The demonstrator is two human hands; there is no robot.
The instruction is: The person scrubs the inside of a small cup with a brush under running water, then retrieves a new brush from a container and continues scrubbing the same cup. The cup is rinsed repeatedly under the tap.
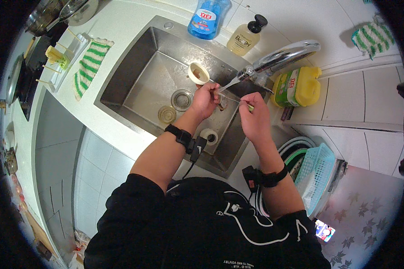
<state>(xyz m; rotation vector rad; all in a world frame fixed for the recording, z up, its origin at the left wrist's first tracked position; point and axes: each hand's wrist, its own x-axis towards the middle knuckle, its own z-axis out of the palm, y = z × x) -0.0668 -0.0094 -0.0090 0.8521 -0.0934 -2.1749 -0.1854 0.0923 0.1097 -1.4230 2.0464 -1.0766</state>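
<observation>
My left hand (205, 101) is closed under the water running from the tap, above the sink. What its fingers grip is mostly hidden. Right at its fingertips is a small white cup (195, 71), tilted, with a brownish patch inside; whether the fingers hold it I cannot tell. My right hand (256, 115) is closed on a slim tool with a light green handle (250, 108). Its thin stem reaches toward the left fingertips, and the working end cannot be made out. On the sink floor lie a clear glass cup (167, 114) and a white round piece with a dark opening (204, 133).
The chrome tap (285, 54) arches over the steel sink (113, 83). Behind stand a blue bottle (204, 20), a pump bottle (243, 39) and a yellow jug (307, 89). A green-striped cloth (92, 65) lies left. Baskets (316, 168) stand at right.
</observation>
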